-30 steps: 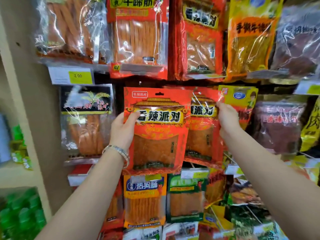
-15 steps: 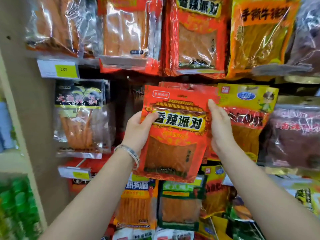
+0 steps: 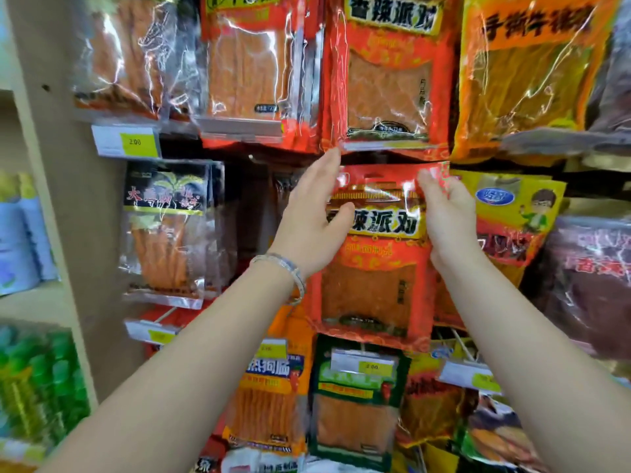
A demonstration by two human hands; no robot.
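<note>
Silver bracelet (image 3: 283,268) rings the left wrist, nearest of all, and two bare forearms rise from the bottom edge toward one red packet (image 3: 372,285). The left hand (image 3: 307,230) lies against that packet's left edge, its four fingers straight and its thumb flat on the yellow label; it clamps nothing. The right hand (image 3: 447,216) pinches the packet's top right corner, with the fingers curled over crumpled foil. The red packet stands upright in the middle of the rack; whether it sits on a hook cannot be told.

Directly below it are two packets side by side, one orange-topped packet (image 3: 269,390) and one green-bordered packet (image 3: 355,414). Left of it, past a dark gap, hangs one black-topped packet (image 3: 164,227). Just beside its right edge is one yellow packet (image 3: 505,213), and beyond that one maroon packet (image 3: 587,274).

Above it four packets hang in a row: a clear packet (image 3: 116,56), a ribbed red packet (image 3: 252,63), a twin packet (image 3: 389,73) with the same label, and an amber packet (image 3: 526,70).

Two price tags read 2.00: the upper tag (image 3: 126,142), up and left of the red packet, and the lower tag (image 3: 370,365) below it.

Far to its left stands one beige upright (image 3: 51,199), with green bottles (image 3: 37,387) too blurred to count.
</note>
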